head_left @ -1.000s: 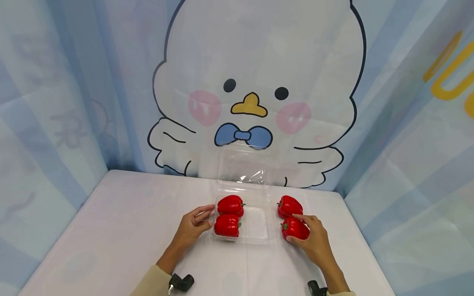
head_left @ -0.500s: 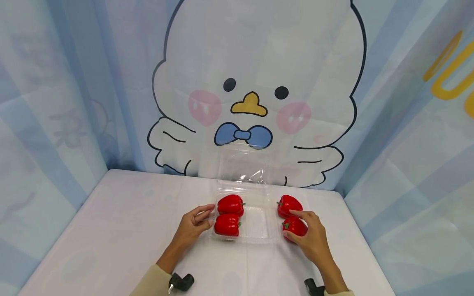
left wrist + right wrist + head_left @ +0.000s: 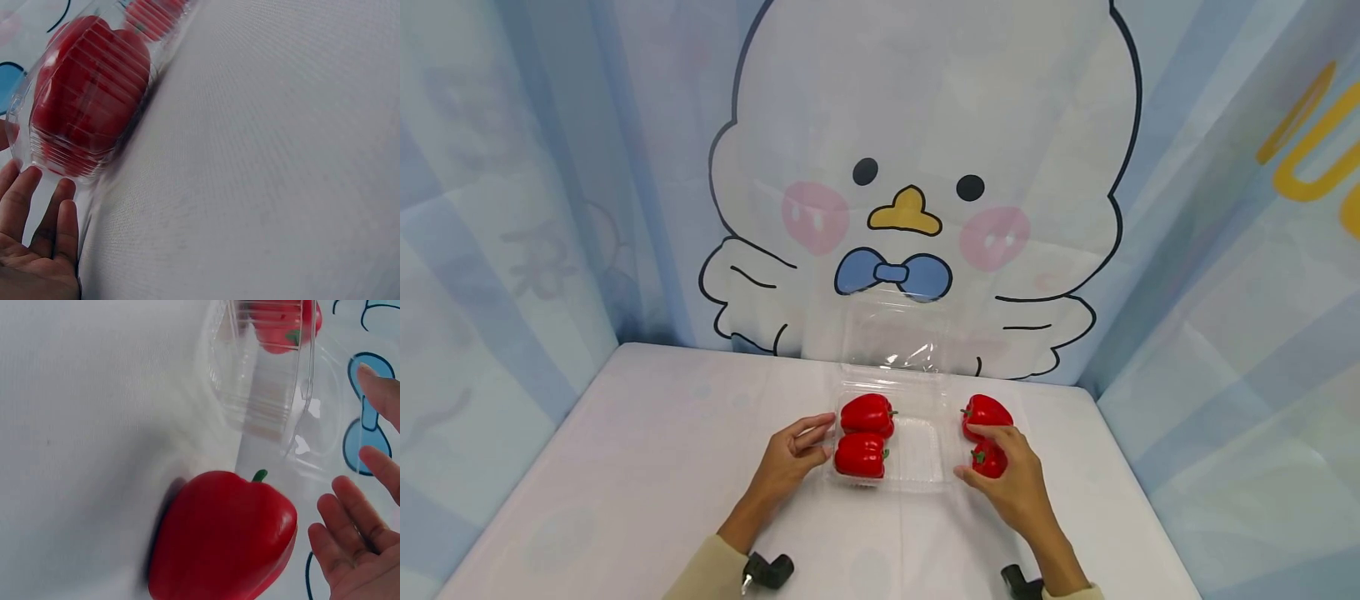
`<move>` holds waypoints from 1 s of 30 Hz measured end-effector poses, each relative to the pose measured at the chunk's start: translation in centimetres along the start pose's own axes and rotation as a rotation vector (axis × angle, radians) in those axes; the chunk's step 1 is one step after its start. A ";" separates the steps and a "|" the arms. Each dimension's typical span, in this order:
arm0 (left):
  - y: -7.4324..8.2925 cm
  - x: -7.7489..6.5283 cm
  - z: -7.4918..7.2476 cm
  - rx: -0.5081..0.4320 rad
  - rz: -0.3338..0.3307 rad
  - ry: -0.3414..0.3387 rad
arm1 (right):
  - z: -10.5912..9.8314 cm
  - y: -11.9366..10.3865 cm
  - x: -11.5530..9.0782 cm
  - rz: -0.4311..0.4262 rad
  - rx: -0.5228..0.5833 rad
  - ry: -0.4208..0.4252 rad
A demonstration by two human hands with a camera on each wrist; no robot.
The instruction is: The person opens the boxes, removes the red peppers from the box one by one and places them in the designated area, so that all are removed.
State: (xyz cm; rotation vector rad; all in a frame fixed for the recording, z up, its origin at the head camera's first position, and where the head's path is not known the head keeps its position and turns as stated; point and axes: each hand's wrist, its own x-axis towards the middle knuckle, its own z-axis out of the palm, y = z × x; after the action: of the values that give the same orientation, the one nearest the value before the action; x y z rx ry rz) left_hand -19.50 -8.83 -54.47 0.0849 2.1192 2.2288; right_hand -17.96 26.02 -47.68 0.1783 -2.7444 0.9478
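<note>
At lower right of centre in the head view, the front loose pepper [image 3: 990,459] is lying on its side, its green stem pointing left and its long axis running roughly left to right. The right hand [image 3: 1011,475] is arching over it with thumb and fingers spread, pinching nothing; in the right wrist view a gap is showing between fingers and pepper, and the stem there is pointing up, the long axis slanting slightly towards lower left. Just behind, the rear loose pepper [image 3: 987,415] is also lying with its stem pointing left. Near lower centre of the head view, the clear container [image 3: 921,450] is holding the rear boxed pepper [image 3: 867,415] and the front boxed pepper [image 3: 860,457] along its left side, both lying lengthwise across the frame, stems pointing right. The left hand [image 3: 790,458] is resting its spread fingertips against the container's left side. The raised lid [image 3: 891,333] is standing up behind, before a printed cartoon bird [image 3: 925,100]; everything is sitting on a white table [image 3: 700,433].
</note>
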 end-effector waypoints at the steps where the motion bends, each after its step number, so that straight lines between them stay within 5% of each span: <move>1: 0.0 0.0 0.0 -0.002 -0.001 0.001 | 0.1 -0.1 0.0 -0.001 0.003 -0.001; 30: -0.1 -0.1 -0.1 0.009 0.005 0.009 | 4.7 -3.4 -0.1 0.011 0.151 -0.093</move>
State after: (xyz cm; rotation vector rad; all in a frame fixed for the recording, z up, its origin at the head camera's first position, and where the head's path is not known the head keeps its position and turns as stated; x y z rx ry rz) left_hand -19.37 -8.90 -54.54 0.0802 2.1357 2.2270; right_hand -18.04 20.44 -49.23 0.2397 -2.7589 1.1788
